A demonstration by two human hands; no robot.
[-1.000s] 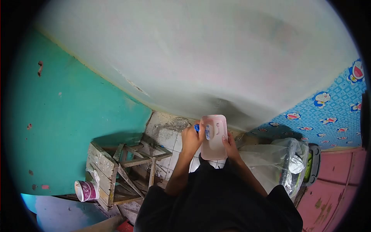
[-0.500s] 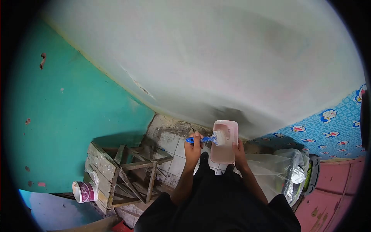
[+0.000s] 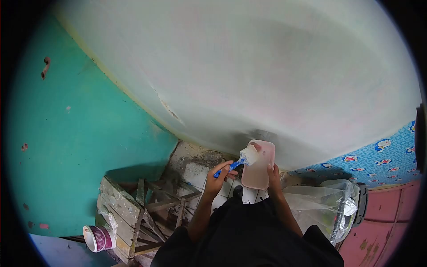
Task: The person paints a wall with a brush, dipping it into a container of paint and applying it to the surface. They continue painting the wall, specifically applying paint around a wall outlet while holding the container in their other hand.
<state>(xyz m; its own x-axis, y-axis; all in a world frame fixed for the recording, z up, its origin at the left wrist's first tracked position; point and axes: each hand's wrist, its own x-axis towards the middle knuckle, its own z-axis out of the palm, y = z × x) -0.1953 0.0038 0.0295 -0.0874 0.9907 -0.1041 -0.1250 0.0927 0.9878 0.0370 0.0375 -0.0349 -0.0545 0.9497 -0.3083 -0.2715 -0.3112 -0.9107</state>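
My left hand [image 3: 217, 176] is closed round the blue handle of a paintbrush [image 3: 249, 154]. The wide, whitish bristles point up and right, over the left side of a pale pink plastic tray [image 3: 256, 179]. Whether the bristles touch the tray cannot be seen. My right hand [image 3: 274, 179] grips the tray by its right edge, thumb on the rim. The tray is long with rounded corners, and a darker pinkish patch shows at its far end. Beyond it rises a whitish wall [image 3: 249, 84] with a pinkish tint and greyer patches.
A green wall [image 3: 98, 129] meets the whitish one at the left corner. Below it stands a worn wooden frame [image 3: 122, 209] with a white and purple bucket [image 3: 100, 238] beside it. Clear plastic sheeting [image 3: 311, 202] lies right, near blue patterned wallpaper [image 3: 360, 167] and a pink panel [image 3: 382, 213].
The brush has turned from nearly level to slanting, its bristles now higher and nearer the tray's far left edge. My left hand has shifted slightly left and down. The view has tilted a little upward.
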